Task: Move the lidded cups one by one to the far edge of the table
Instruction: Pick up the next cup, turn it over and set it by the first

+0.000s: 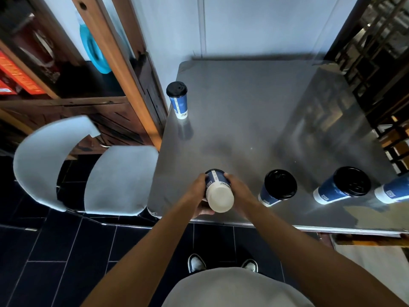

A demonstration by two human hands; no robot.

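Steel table [254, 111] — one lidded cup [178, 99] at its left edge, three more [277, 188] along the near edge.

A pale wall [254, 25] is seen far beyond the fingers, dark floor tiles [66, 251] below them, and a white chair [88, 165] and wooden shelving [66, 89] to their left.

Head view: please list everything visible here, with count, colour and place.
lidded cups: five, blue with black lids; one far left, one held tilted, three along the near edge, the rightmost cut off
table: one, grey metal, centre
chair: one, pale grey, left of table
shelf unit: one, brown wood, upper left
floor: dark tiles
shoes: two, below
left hand, right hand: both gripping the held cup
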